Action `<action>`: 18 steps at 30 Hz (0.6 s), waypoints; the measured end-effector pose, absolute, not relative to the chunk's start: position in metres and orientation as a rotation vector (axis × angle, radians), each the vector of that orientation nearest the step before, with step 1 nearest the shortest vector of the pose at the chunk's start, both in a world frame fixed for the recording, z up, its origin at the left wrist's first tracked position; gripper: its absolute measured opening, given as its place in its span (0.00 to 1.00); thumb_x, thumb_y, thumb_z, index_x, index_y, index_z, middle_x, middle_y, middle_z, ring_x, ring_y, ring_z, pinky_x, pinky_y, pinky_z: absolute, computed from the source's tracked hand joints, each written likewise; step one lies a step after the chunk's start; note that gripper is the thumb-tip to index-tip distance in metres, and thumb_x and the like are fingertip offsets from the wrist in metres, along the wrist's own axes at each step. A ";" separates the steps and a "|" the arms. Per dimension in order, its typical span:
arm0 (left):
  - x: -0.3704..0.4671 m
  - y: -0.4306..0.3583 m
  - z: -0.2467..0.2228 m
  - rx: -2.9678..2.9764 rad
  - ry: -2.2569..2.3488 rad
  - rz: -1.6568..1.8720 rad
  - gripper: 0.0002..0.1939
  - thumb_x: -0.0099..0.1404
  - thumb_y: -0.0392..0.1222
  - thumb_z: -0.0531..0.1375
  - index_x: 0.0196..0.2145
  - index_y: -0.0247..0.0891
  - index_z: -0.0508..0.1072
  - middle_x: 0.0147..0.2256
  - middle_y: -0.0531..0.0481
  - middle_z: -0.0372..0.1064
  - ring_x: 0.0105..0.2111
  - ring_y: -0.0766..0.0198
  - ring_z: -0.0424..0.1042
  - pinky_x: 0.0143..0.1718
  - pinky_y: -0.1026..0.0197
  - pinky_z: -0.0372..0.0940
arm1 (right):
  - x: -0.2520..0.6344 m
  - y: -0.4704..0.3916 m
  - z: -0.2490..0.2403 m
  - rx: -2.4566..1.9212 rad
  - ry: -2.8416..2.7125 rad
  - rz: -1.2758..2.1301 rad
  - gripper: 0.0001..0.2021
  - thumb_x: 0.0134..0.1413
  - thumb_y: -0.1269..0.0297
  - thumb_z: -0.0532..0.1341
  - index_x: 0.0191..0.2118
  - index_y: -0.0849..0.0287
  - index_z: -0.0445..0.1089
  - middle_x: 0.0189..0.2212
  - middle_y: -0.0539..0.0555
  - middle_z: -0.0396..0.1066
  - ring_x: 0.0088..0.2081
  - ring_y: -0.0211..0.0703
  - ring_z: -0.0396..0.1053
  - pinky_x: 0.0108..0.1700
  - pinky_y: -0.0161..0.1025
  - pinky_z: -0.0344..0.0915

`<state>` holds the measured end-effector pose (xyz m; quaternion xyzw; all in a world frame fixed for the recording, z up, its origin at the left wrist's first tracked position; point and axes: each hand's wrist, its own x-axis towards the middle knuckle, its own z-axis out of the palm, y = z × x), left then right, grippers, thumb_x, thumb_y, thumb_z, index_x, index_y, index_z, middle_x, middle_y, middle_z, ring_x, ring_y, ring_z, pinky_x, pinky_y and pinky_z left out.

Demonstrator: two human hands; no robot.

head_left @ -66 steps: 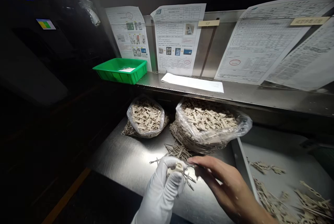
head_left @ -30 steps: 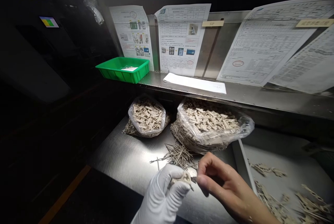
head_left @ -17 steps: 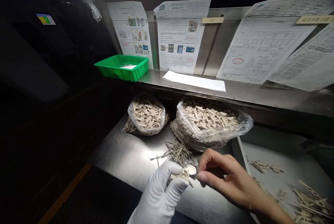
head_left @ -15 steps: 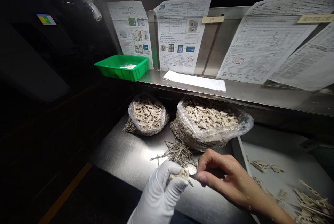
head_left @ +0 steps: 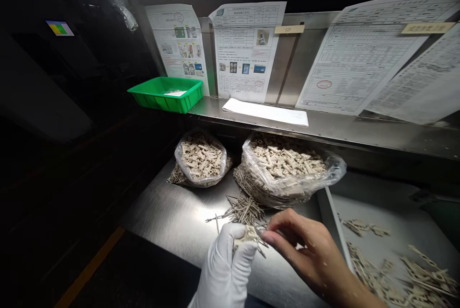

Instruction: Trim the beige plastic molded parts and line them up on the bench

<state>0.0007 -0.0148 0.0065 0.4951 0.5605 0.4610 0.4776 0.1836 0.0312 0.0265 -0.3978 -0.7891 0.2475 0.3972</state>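
In a white glove, my left hand (head_left: pixel 224 265) is closed around a small beige plastic part (head_left: pixel 248 234) with holes in it. Thin metal pins (head_left: pixel 263 249) stick out of that part's right side. My bare right hand (head_left: pixel 309 245) pinches at the same side with thumb and index finger, on what looks like a slim metal pin, mostly covered by the fingertips. Just behind the hands, a loose pile of metal pins (head_left: pixel 246 209) lies on the steel table (head_left: pixel 158 217).
Two clear plastic bags, a smaller bag (head_left: pixel 225 160) and a larger bag (head_left: pixel 275 198), are filled with beige parts. A grey tray (head_left: pixel 334 222) at right contains scattered beige pieces. Above runs a steel shelf (head_left: pixel 323 128) with a green bin (head_left: pixel 172 102) and folded paper (head_left: pixel 266 112).
My right hand has moved left, bringing its fingertips up against the beige part. A second metal end now shows beside the first. The view has shifted slightly.
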 end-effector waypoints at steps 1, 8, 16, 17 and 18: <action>0.004 -0.015 0.004 1.173 1.366 1.128 0.27 0.71 0.68 0.54 0.41 0.40 0.75 0.27 0.56 0.62 0.26 0.64 0.62 0.32 0.59 0.55 | 0.182 0.030 0.023 -0.984 -1.970 0.564 0.07 0.70 0.60 0.64 0.39 0.54 0.71 0.27 0.46 0.73 0.25 0.33 0.68 0.27 0.29 0.62; 0.010 -0.014 -0.001 1.129 1.283 1.154 0.31 0.70 0.71 0.54 0.40 0.38 0.74 0.25 0.55 0.61 0.24 0.66 0.58 0.28 0.60 0.54 | 0.180 0.027 0.014 -1.018 -1.895 0.628 0.15 0.69 0.57 0.64 0.31 0.56 0.71 0.23 0.48 0.71 0.23 0.35 0.67 0.25 0.31 0.61; -0.006 -0.006 0.013 0.913 0.918 0.859 0.35 0.67 0.77 0.48 0.34 0.41 0.70 0.21 0.55 0.58 0.23 0.64 0.58 0.30 0.59 0.57 | 0.173 0.020 0.029 -1.042 -1.744 1.028 0.09 0.62 0.56 0.71 0.43 0.54 0.81 0.26 0.48 0.74 0.25 0.35 0.67 0.28 0.29 0.66; -0.007 -0.003 0.013 0.843 0.846 0.799 0.34 0.67 0.77 0.50 0.34 0.40 0.71 0.19 0.57 0.56 0.21 0.66 0.55 0.27 0.60 0.54 | 0.173 0.019 0.029 -1.049 -1.762 1.037 0.09 0.63 0.57 0.69 0.45 0.53 0.81 0.26 0.48 0.74 0.25 0.35 0.68 0.29 0.29 0.67; -0.008 -0.001 0.014 0.785 0.788 0.754 0.32 0.67 0.75 0.54 0.34 0.40 0.71 0.18 0.59 0.54 0.19 0.68 0.53 0.25 0.61 0.51 | 0.175 0.019 0.029 -1.052 -1.784 1.031 0.09 0.64 0.57 0.69 0.47 0.52 0.81 0.26 0.48 0.75 0.26 0.36 0.69 0.30 0.30 0.68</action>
